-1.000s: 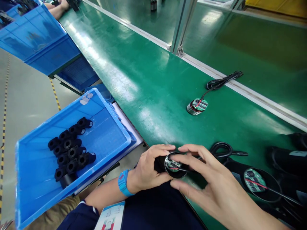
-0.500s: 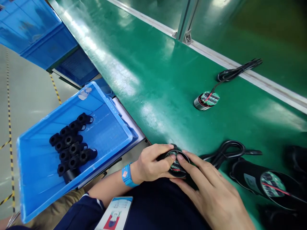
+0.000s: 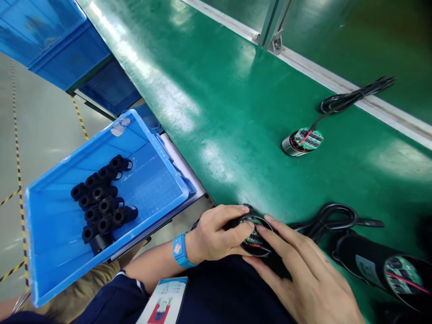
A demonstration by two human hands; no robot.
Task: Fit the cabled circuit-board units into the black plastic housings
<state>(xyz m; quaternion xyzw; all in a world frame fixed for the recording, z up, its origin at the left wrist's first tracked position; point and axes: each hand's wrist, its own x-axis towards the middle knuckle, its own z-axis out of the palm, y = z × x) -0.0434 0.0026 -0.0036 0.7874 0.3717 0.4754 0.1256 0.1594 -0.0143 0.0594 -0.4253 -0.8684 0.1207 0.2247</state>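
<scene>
A black cylindrical housing [image 3: 261, 253] is held between my two hands near the bench's front edge, its round mouth facing up towards me. Inside the mouth sits a green circuit board [image 3: 254, 237] with a red wire. My left hand [image 3: 221, 231], with a blue wrist strap, wraps the housing's left side, its thumb on the board. My right hand [image 3: 297, 263] grips the right side, with a fingertip reaching into the mouth close to the left thumb. Fingers and palms hide much of the housing's outside.
Left of the bench, a blue bin [image 3: 158, 180] holds several black motor-like parts [image 3: 104, 202]. A silver cylinder with a circuit board [image 3: 302, 141] stands on the green bench [image 3: 216, 112], wired to a coiled black cable [image 3: 354, 96]. At right lie another black housing [image 3: 361, 256] and a looped cable [image 3: 329, 220].
The whole scene has shifted slightly as the camera turned, with bench items sitting farther right. Both hands still hold the housing, thumb and fingertip at its mouth.
</scene>
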